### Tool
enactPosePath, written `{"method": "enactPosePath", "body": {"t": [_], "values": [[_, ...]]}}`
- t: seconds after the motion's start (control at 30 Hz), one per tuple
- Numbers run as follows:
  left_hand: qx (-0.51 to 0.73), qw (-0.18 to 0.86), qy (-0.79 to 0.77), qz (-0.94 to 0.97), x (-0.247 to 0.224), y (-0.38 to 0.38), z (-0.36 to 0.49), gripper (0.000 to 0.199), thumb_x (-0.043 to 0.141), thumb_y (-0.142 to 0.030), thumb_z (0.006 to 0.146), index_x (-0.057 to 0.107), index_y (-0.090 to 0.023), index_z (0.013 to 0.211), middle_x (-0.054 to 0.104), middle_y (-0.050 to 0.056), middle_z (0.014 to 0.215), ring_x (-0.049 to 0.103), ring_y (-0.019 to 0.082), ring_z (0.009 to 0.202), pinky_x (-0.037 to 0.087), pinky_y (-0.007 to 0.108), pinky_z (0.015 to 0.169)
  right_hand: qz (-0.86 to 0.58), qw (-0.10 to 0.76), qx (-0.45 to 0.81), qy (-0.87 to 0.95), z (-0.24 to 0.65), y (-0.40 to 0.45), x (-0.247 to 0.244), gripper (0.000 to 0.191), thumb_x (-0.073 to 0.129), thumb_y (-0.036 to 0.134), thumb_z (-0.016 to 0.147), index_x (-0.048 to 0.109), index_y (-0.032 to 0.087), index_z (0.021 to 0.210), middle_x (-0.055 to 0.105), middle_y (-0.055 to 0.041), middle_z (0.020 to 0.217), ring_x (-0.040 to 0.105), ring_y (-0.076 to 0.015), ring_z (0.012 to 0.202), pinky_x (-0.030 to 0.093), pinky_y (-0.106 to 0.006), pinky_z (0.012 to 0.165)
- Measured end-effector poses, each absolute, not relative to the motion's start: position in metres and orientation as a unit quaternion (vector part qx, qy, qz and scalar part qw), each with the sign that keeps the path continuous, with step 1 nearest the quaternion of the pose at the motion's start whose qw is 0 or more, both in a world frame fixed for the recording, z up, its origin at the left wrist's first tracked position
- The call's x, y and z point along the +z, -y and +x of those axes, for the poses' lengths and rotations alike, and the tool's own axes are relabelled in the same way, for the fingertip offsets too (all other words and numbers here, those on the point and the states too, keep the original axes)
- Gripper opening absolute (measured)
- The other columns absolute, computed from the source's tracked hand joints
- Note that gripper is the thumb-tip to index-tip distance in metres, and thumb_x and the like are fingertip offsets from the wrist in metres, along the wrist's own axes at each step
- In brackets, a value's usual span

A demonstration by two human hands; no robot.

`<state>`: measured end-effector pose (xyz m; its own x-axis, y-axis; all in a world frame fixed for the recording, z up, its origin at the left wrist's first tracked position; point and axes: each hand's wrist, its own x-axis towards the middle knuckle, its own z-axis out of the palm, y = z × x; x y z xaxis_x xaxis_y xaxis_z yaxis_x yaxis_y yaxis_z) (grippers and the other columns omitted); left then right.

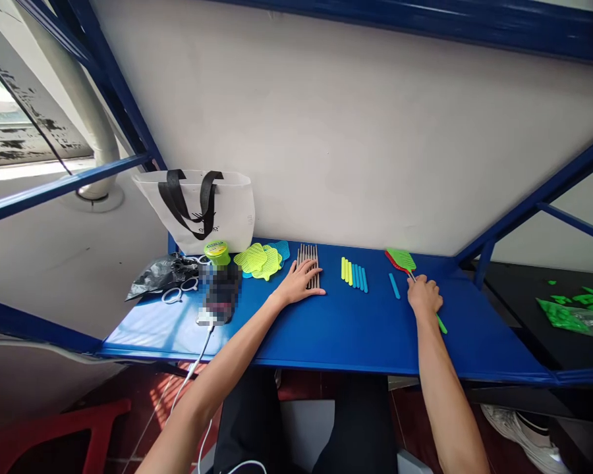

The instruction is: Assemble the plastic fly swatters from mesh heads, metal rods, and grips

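Note:
My left hand (296, 283) lies with fingers stretched over a row of thin metal rods (308, 253) on the blue table (321, 336). To the right of it, my right hand (424, 296) is closed around a fly swatter with a green mesh head (402, 259) and a green handle end (441, 324) showing below the hand. A red edge (391, 259) shows under the green head. Between the hands lie several yellow handles (346, 270) and blue handles (360, 278) in a row, with a single blue handle (394, 286) nearer my right hand.
Yellow mesh swatter heads (265, 264) overlap blue ones (281, 249) left of the rods. Farther left are a green-lidded tub (217, 253), a blurred dark device (221, 296) with a white cable, white rings (172, 295), a black plastic bag (158, 276) and a white tote bag (237, 210). Blue frame bars surround the table.

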<state>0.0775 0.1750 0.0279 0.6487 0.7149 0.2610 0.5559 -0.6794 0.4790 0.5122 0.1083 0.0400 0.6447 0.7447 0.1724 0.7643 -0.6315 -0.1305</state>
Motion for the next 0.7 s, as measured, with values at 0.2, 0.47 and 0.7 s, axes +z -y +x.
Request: {"method": "enactPosePath", "body": {"t": [0.2, 0.47, 0.7], "values": [[0.220, 0.180, -0.362, 0.888, 0.024, -0.175, 0.084, 0.079, 0.061, -0.080, 0.100, 0.058, -0.031, 0.162, 0.046, 0.015, 0.176, 0.032, 0.039, 0.170, 0.010, 0.075, 0.137, -0.861, 0.053, -0.004, 0.506, 0.457, -0.117, 0.050, 0.042, 0.036, 0.038, 0.118, 0.062, 0.016, 0.142, 0.073, -0.0239, 0.129, 0.077, -0.0333, 0.113, 0.055, -0.042, 0.095], [0.234, 0.189, -0.354, 0.886, 0.029, -0.173, 0.088, 0.072, 0.056, -0.078, 0.104, 0.061, -0.031, 0.158, 0.049, 0.014, 0.173, 0.035, 0.037, 0.168, 0.011, 0.071, 0.139, -0.794, 0.207, 0.108, 0.561, 0.424, -0.139, 0.050, 0.044, 0.043, 0.039, 0.114, 0.069, 0.020, 0.144, 0.082, -0.0155, 0.119, 0.077, -0.0304, 0.110, 0.054, -0.037, 0.091], [0.272, 0.219, -0.388, 0.853, 0.029, -0.174, 0.090, 0.065, 0.045, -0.074, 0.111, 0.062, -0.028, 0.154, 0.047, 0.014, 0.174, 0.034, 0.035, 0.169, 0.016, 0.068, 0.139, -0.711, 0.478, 0.201, 0.474, 0.438, -0.126, 0.062, 0.064, 0.051, 0.075, 0.102, 0.063, 0.020, 0.132, 0.069, -0.0036, 0.092, 0.070, -0.0183, 0.064, 0.049, -0.028, 0.056]]}}
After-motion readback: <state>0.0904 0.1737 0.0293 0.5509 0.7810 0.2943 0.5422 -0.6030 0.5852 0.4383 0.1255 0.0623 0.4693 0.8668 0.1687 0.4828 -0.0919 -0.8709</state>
